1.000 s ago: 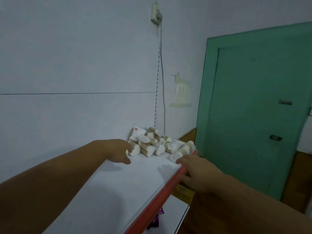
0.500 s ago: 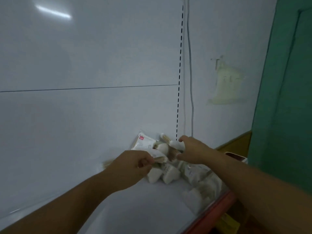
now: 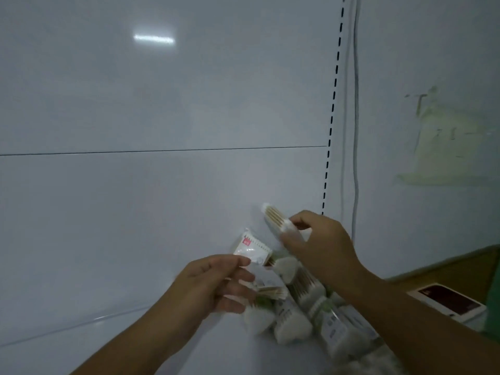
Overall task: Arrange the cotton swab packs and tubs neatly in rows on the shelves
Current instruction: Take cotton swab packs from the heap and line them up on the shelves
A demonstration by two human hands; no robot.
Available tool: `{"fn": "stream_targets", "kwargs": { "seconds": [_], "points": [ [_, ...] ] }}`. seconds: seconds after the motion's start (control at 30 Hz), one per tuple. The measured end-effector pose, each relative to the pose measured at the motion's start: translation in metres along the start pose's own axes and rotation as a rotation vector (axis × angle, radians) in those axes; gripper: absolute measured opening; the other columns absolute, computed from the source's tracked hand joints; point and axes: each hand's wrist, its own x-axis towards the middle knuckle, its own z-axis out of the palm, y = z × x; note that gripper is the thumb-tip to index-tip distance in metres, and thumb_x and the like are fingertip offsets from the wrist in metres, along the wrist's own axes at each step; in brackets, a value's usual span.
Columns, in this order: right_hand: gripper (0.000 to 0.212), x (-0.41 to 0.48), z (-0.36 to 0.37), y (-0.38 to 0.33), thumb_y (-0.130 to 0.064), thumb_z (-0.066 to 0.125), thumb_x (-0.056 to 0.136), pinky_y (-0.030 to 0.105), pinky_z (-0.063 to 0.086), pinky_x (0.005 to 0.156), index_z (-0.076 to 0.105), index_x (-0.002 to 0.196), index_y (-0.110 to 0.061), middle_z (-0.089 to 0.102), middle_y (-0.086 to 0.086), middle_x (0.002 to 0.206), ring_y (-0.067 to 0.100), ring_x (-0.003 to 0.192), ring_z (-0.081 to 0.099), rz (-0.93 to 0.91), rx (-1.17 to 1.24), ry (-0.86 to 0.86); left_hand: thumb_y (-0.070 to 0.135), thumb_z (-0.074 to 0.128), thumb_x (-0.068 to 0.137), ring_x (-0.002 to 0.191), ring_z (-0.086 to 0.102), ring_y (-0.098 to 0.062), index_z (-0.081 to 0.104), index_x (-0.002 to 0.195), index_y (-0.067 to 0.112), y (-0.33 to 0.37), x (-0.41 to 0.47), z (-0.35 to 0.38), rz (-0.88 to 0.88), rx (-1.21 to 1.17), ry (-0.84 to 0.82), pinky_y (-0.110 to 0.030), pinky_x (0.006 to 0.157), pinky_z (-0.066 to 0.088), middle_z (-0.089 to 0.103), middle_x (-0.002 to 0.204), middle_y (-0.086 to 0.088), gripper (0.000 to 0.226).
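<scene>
a: while the right hand (image 3: 319, 244) curls round a lifted swab pack (image 3: 274, 216), where is the other one?
b: left hand (image 3: 211, 285) pinches a second pack (image 3: 266, 282) between thumb and fingers, just above the heap (image 3: 319, 315).
a: and the heap?
b: lying jumbled on the white shelf (image 3: 135, 353) by the back panel (image 3: 162, 185) (a red-labelled pack (image 3: 250, 247) leans there, just behind the left thumb). the lifted swab pack is tilted, above the rest.
</scene>
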Motion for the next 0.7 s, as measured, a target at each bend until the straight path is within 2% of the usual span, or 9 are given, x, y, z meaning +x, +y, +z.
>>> {"fn": "stream_targets", "kwargs": {
  "seconds": [0.07,0.13,0.23,0.3,0.37,0.43,0.5,0.6,0.7],
  "points": [
    [0.018,-0.009,0.013,-0.029,-0.040,0.066,0.083,0.025,0.050,0.068,0.070,0.086,-0.023,0.066,-0.010,0.079,0.011,0.072,0.059,-0.273,-0.081,0.015,0.034,0.059,0.081,0.095,0.070,-0.032,0.064,0.115,0.008,-0.005,0.005,-0.007,-0.070,-0.175,-0.051,-0.038,0.073,0.060,0.070,0.110,-0.017,0.043],
    [0.025,-0.015,0.031,-0.049,-0.047,0.058,0.079,0.030,0.047,0.071,0.068,0.080,-0.024,0.066,-0.008,0.078,0.014,0.071,0.059,-0.559,-0.239,-0.021,0.041,0.070,0.081,0.105,0.066,-0.031,0.059,0.126,0.008,-0.006,0.007,-0.013,-0.093,-0.354,-0.111,-0.041,0.088,0.056,0.065,0.123,-0.018,0.057],
    [0.033,-0.019,0.047,-0.055,-0.049,0.052,0.077,0.030,0.046,0.077,0.069,0.085,-0.023,0.067,-0.006,0.088,0.014,0.081,0.059,-0.715,-0.260,-0.126,0.018,0.065,0.087,0.098,0.067,-0.034,0.055,0.131,0.002,-0.008,0.011,-0.028,-0.050,-0.416,-0.101,-0.041,0.080,0.059,0.063,0.122,-0.025,0.047],
    [0.032,-0.018,0.049,-0.048,-0.045,0.054,0.079,0.026,0.044,0.084,0.068,0.094,-0.021,0.068,-0.004,0.098,0.013,0.091,0.058,-0.670,-0.095,-0.118,0.007,0.052,0.084,0.099,0.066,-0.037,0.054,0.129,0.001,-0.010,0.012,-0.040,-0.042,-0.369,-0.008,-0.041,0.076,0.060,0.065,0.118,-0.026,0.045],
    [0.028,-0.015,0.043,-0.040,-0.037,0.056,0.083,0.027,0.046,0.088,0.067,0.102,-0.020,0.067,-0.004,0.104,0.014,0.095,0.060,-0.474,-0.034,-0.143,0.005,0.051,0.079,0.097,0.068,-0.038,0.055,0.126,0.002,-0.011,0.013,-0.053,-0.033,-0.396,0.040,-0.040,0.075,0.060,0.066,0.115,-0.025,0.047],
    [0.029,-0.011,0.031,-0.029,-0.037,0.057,0.090,0.017,0.039,0.085,0.060,0.117,-0.025,0.060,-0.008,0.115,0.010,0.101,0.054,-0.245,-0.158,-0.345,0.005,0.051,0.075,0.088,0.071,-0.036,0.057,0.122,0.002,-0.014,0.012,-0.064,-0.030,-0.447,0.086,-0.042,0.073,0.059,0.068,0.110,-0.025,0.048],
    [0.044,-0.011,0.025,-0.016,-0.048,0.061,0.087,0.013,0.035,0.076,0.050,0.127,-0.032,0.052,-0.013,0.121,0.004,0.101,0.049,-0.081,-0.246,-0.595,0.005,0.052,0.073,0.082,0.072,-0.034,0.057,0.121,0.002,-0.018,0.013,-0.069,-0.044,-0.450,0.125,-0.041,0.072,0.059,0.070,0.106,-0.024,0.048],
    [0.060,-0.020,0.024,-0.011,-0.061,0.063,0.079,0.020,0.036,0.084,0.043,0.130,-0.035,0.049,-0.013,0.125,0.005,0.105,0.046,-0.031,-0.275,-0.627,0.002,0.049,0.077,0.084,0.071,-0.035,0.056,0.123,0.002,-0.024,0.014,-0.071,-0.072,-0.437,0.140,-0.039,0.071,0.059,0.069,0.106,-0.024,0.046],
    [0.070,-0.025,0.028,-0.015,-0.065,0.065,0.075,0.021,0.037,0.089,0.040,0.133,-0.035,0.047,-0.013,0.129,0.005,0.106,0.044,-0.043,-0.265,-0.636,0.000,0.046,0.079,0.090,0.069,-0.037,0.054,0.127,0.003,-0.027,0.015,-0.073,-0.085,-0.416,0.148,-0.042,0.079,0.056,0.068,0.110,-0.024,0.049]
  ]
}}
